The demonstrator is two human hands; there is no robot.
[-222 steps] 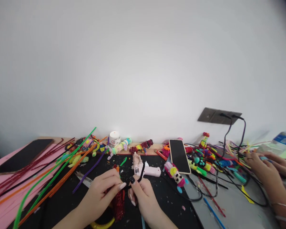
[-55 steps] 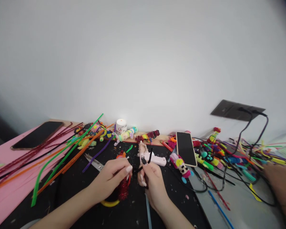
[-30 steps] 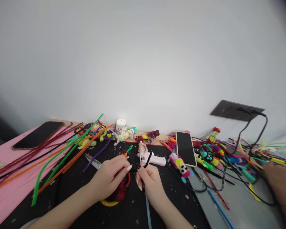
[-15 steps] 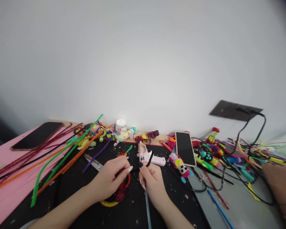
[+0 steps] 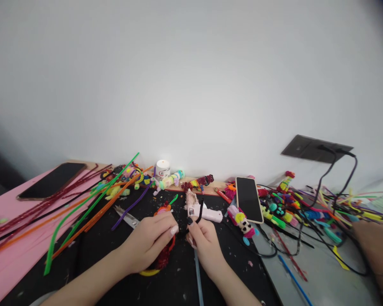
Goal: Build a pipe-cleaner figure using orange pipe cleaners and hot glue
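Left hand and right hand close together over the counter, both pinching a black pipe cleaner between fingertips; its free end curling up past the right hand. Red glittery piece and yellow ring tucked under the left hand. Just beyond the right hand, a pink glue gun; farther right, a phone. Scissors just left of the left hand, long green and orange stems beyond. Another person's hand well apart at far right.
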